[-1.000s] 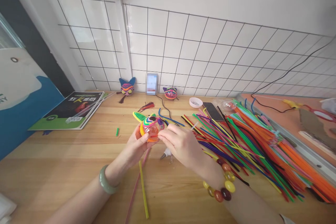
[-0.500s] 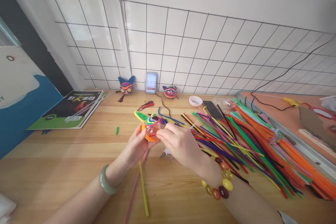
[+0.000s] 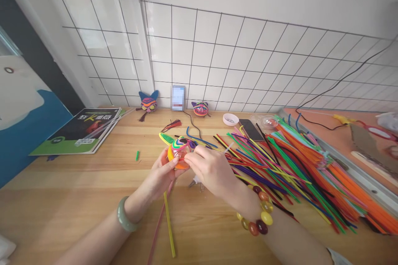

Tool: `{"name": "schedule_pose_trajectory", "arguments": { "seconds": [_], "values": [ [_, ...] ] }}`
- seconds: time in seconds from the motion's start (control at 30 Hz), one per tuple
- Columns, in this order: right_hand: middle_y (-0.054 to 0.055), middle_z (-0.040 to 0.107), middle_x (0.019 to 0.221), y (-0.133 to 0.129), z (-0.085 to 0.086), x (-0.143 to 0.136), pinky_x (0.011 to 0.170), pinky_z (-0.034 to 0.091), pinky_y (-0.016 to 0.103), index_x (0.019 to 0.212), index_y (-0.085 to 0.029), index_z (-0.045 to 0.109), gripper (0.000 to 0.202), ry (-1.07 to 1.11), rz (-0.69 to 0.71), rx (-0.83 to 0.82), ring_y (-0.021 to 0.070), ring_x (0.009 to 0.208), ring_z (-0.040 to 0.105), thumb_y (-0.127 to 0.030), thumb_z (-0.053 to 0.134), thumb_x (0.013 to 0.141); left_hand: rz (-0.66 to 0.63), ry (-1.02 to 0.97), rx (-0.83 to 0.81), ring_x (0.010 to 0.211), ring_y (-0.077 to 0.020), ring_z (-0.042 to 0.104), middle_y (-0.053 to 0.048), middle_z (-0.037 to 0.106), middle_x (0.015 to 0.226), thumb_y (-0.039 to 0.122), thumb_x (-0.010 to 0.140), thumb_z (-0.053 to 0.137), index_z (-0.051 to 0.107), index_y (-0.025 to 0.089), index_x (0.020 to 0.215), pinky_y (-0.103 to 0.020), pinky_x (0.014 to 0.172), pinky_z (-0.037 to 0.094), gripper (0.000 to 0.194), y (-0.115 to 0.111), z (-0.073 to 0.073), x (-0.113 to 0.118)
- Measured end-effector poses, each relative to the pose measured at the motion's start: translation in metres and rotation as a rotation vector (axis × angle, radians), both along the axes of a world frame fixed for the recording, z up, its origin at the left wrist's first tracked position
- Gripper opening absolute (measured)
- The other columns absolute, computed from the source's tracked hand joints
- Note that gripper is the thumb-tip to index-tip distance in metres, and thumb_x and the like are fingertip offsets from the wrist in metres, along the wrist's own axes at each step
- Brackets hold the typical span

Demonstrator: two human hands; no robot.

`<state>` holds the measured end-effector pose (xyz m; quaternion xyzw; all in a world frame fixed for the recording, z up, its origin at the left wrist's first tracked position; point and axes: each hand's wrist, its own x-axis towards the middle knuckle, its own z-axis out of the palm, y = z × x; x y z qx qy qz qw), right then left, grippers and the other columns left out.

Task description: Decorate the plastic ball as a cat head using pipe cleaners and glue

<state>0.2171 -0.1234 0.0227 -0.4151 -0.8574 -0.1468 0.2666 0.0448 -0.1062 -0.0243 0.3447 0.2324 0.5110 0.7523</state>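
My left hand (image 3: 162, 170) is closed around a clear plastic ball (image 3: 179, 150) partly covered with coloured pipe cleaners. Stripes of blue, green, yellow and pink cross its upper side, an orange band runs along its edge, and a green and yellow ear sticks up at the left. At the ball's right side, the fingertips of my right hand (image 3: 209, 169) are pinched together against it; what they hold is hidden. Below the ball a yellow pipe cleaner (image 3: 169, 225) and a pink pipe cleaner (image 3: 157, 232) lie on the table. The nozzle of a glue gun (image 3: 195, 181) shows under my right hand.
Many loose pipe cleaners (image 3: 267, 165) spread over the right side. Along the wall stand two finished cat-like heads (image 3: 148, 103) and a phone (image 3: 178, 98). A pink bowl (image 3: 230, 119), a dark phone (image 3: 251, 130), a red tassel (image 3: 171, 125) and a magazine (image 3: 77, 130) lie around.
My left thumb has shifted slightly right across the ball's front. The view has moved a little; both hands otherwise stay at the ball.
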Motion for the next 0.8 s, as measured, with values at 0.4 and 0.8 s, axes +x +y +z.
{"name": "schedule_pose_trajectory", "arguments": {
  "seconds": [0.4, 0.8],
  "values": [
    [0.001, 0.060, 0.073, 0.0002, 0.0005, -0.0013, 0.057, 0.033, 0.028, 0.085, -0.020, 0.067, 0.014, -0.008, 0.002, -0.023, 0.0149, 0.067, 0.057, -0.015, 0.056, 0.093, 0.013, 0.018, 0.000, 0.097, -0.0211, 0.068, -0.008, 0.068, 0.113, 0.020, 0.082, 0.071, 0.058, 0.020, 0.114, -0.035, 0.084, 0.057, 0.035, -0.0008, 0.0013, 0.0014],
    [0.000, 0.061, 0.073, 0.0033, -0.0021, -0.0016, 0.053, 0.032, 0.028, 0.085, -0.020, 0.068, 0.014, 0.058, 0.007, 0.004, 0.0136, 0.060, 0.055, -0.020, 0.057, 0.094, 0.049, 0.047, 0.021, 0.096, -0.0194, 0.066, -0.006, 0.067, 0.111, 0.020, 0.078, 0.076, 0.059, 0.021, 0.109, -0.035, 0.088, 0.054, 0.035, -0.0005, -0.0010, 0.0032]
  ]
}}
